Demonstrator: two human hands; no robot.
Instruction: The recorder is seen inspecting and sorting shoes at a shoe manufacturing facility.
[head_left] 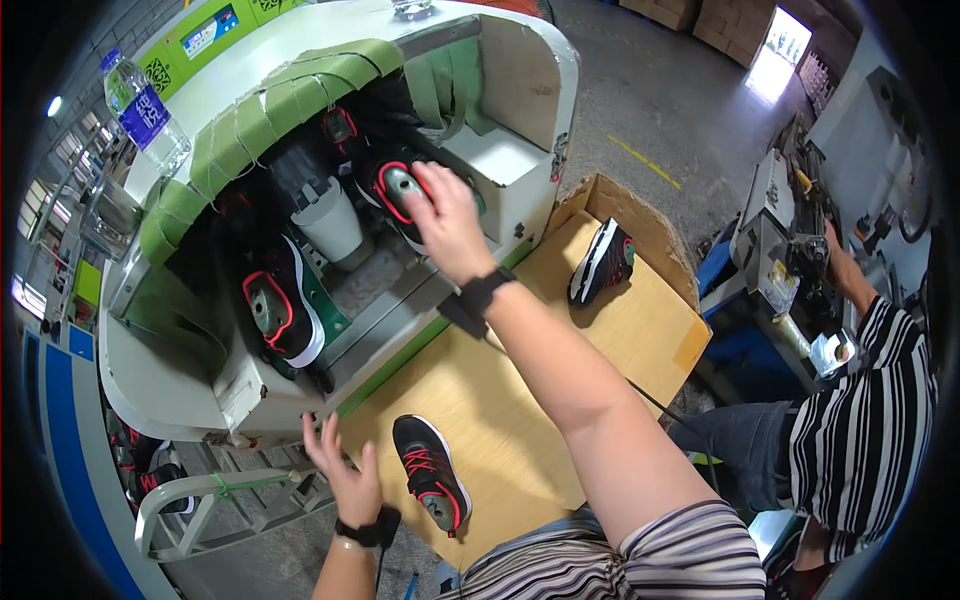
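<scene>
Inside the white and green machine, my right hand (pixel 448 222) grips the heel end of a black sneaker (pixel 384 186) with a red-lined collar. A grey-green shoe form fills that sneaker's opening. My left hand (pixel 347 478) is raised empty in front of the machine, fingers spread. Close to its right, a black sneaker with red laces (pixel 425 455) lies on the wooden board. A second sneaker in the machine (pixel 285 310), white-soled and also with a form in it, sits at the left. Its toe is hidden in shadow.
Another sneaker (pixel 603 262) lies on its side on the board (pixel 520 420), beside a cardboard flap (pixel 640 235). A water bottle (pixel 148 115) stands on the machine's top. A metal rack (pixel 215 495) is at lower left. At right, a person in a striped shirt (pixel 850 430) works at equipment.
</scene>
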